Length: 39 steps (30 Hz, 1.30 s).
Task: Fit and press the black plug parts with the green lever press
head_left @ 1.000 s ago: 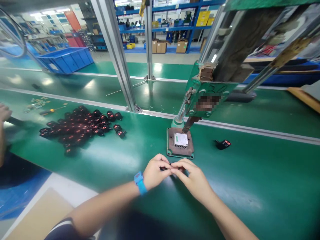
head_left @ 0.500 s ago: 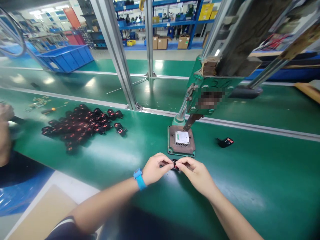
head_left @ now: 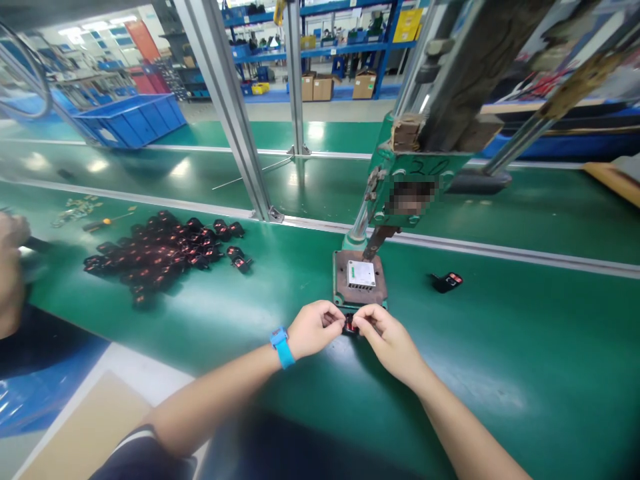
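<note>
A small black part with red on it [head_left: 349,325] is pinched between my two hands, just in front of the press base. My left hand [head_left: 316,328], with a blue watch at the wrist, grips its left side between thumb and fingertips. On its right side, my right hand [head_left: 385,340] closes in a similar pinch. Fingers cover much of the part, so its exact kind is hidden. Behind the hands stands a green hand press [head_left: 415,193], with a silver metal block [head_left: 361,274] on its base plate [head_left: 341,290].
Another black part with red marks [head_left: 447,282] lies right of the press. A heap of similar parts [head_left: 160,253] is at left, near a screwdriver [head_left: 100,224]. A co-worker's hand [head_left: 13,230] shows at the far left. An aluminium post [head_left: 225,113] rises behind the heap.
My hands have moved very slightly up toward the press base, still pinching the black part. The view has shifted a little; the surrounding things stay in place.
</note>
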Motion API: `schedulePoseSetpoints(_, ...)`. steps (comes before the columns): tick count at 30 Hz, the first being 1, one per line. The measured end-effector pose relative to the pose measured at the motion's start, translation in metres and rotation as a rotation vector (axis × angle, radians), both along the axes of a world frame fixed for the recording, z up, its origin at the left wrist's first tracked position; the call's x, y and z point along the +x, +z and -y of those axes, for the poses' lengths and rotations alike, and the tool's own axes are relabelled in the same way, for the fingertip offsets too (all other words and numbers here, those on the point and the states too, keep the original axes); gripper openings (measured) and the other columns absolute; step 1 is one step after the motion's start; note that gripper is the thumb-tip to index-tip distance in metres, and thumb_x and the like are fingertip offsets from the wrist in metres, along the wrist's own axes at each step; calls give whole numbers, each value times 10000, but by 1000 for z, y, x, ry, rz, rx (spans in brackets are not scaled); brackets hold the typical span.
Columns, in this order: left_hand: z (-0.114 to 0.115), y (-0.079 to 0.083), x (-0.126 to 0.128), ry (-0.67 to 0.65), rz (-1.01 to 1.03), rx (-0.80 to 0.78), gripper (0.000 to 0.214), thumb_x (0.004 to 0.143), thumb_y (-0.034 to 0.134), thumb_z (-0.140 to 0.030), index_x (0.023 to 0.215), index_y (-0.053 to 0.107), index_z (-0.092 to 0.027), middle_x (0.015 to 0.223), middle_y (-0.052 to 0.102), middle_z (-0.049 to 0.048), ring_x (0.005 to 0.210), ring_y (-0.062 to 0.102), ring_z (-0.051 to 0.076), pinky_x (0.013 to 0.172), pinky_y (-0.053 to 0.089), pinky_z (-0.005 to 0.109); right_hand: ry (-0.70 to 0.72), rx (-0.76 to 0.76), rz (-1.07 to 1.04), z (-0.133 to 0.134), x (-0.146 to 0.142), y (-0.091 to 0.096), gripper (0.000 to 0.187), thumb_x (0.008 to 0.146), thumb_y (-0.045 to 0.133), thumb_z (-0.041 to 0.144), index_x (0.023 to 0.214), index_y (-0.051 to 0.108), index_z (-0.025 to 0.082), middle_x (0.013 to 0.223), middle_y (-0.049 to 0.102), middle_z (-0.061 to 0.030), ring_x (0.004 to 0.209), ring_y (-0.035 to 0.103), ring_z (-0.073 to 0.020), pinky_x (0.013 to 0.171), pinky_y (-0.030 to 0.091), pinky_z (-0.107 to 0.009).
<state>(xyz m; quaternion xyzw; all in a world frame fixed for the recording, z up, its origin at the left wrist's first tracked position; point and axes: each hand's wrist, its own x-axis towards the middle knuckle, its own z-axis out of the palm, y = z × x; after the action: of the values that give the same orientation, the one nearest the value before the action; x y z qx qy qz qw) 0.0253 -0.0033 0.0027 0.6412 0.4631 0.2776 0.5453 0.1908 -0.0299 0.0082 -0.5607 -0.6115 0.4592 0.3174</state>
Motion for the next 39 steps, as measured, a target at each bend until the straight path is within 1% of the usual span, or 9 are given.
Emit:
schedulePoseSetpoints(2, 0, -1, 0, 12, 32, -34, 124, 737, 512, -194, 818, 570, -121, 719, 592, 23, 646, 547, 95, 617, 455, 213, 8, -5, -15, 0, 1, -1, 218, 842, 413, 368, 812, 488, 166, 767, 542, -8, 714, 505, -97, 671, 404, -208)
schedulePoseSetpoints(5, -3, 1, 0, -4, 55, 30, 197, 728, 552, -230, 893, 593, -131, 784, 576, 35, 674, 547, 95, 640, 461, 220, 30, 4, -8, 0, 1, -1, 215, 844, 417, 372, 819, 489, 170, 771, 535, -3, 711, 497, -90, 670, 399, -200)
schedulePoseSetpoints(8, -7, 6, 0, -66, 21, 132, 175, 682, 625, -276, 793, 645, -142, 776, 559, 34, 634, 529, 89, 617, 459, 218, 36, 35, 10, 0, 1, 1, 225, 838, 426, 385, 826, 497, 171, 779, 537, -9, 716, 496, -97, 677, 400, -211)
schedulePoseSetpoints(12, -10, 8, 2, -73, -56, 179, 137, 700, 608, -272, 709, 660, -145, 708, 563, 28, 624, 529, 96, 599, 446, 213, 23, 90, 60, -1, 1, 2, 214, 833, 436, 371, 815, 523, 176, 792, 552, -16, 727, 504, -106, 684, 400, -222)
schedulePoseSetpoints(21, -4, -2, 5, -21, -6, -8, 118, 717, 549, -243, 740, 586, -133, 731, 609, 24, 642, 573, 102, 614, 470, 210, -127, 4, 10, 0, 10, -5, 256, 770, 510, 408, 836, 585, 173, 782, 592, -26, 689, 535, -125, 633, 422, -232)
schedulePoseSetpoints(25, -2, -3, 6, 11, 17, -69, 148, 723, 549, -267, 754, 582, -126, 727, 628, 36, 660, 583, 116, 632, 476, 227, -94, 52, 81, 3, 13, 0, 275, 810, 455, 419, 870, 593, 188, 809, 579, -26, 717, 525, -116, 656, 417, -229)
schedulePoseSetpoints(30, -1, -3, 5, 21, 14, -53, 167, 724, 553, -287, 759, 597, -130, 736, 637, 36, 674, 582, 122, 651, 475, 235, 5, 156, 200, 6, 6, 4, 234, 768, 546, 391, 903, 614, 214, 756, 526, -14, 624, 462, -95, 618, 394, -229)
schedulePoseSetpoints(33, -1, -3, 5, 27, 26, -58, 179, 728, 553, -300, 761, 602, -131, 749, 644, 40, 695, 593, 129, 665, 474, 237, -40, 168, 152, 4, -1, 1, 213, 780, 534, 377, 873, 626, 208, 722, 521, -12, 596, 453, -91, 592, 385, -225)
schedulePoseSetpoints(39, -1, -2, 4, 40, 149, -201, 164, 713, 582, -278, 747, 573, -118, 694, 622, 30, 631, 577, 103, 632, 469, 230, -55, 105, 86, 2, -2, 0, 187, 812, 482, 328, 753, 575, 176, 745, 556, -9, 680, 499, -104, 631, 388, -214)
